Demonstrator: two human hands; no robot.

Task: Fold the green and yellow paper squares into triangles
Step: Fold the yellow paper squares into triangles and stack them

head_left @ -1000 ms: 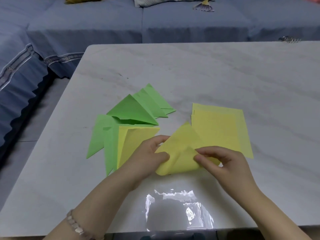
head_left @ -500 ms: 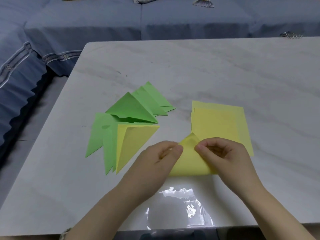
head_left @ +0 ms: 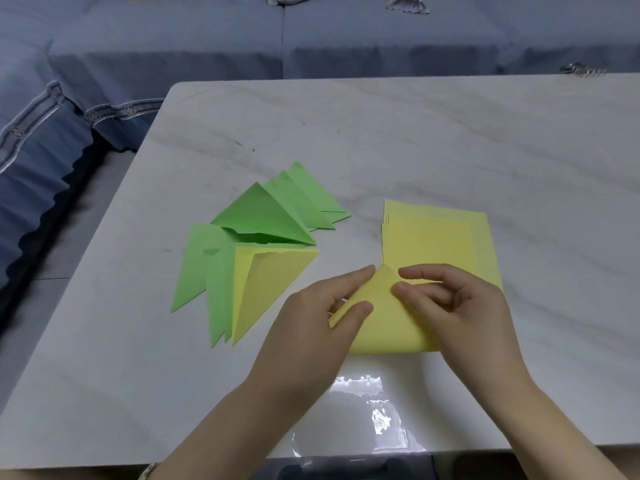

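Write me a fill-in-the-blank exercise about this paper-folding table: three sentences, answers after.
1. The left hand and right hand both hold a sheet coloured ____.
2. The stack of unfolded squares lies to the ____ of the green triangles.
3. The folded pile includes just ____ yellow triangle.
Missing words: yellow; right; one.

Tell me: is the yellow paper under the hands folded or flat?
Folded: the yellow paper forms a triangle; left hand and right hand hold its tip.
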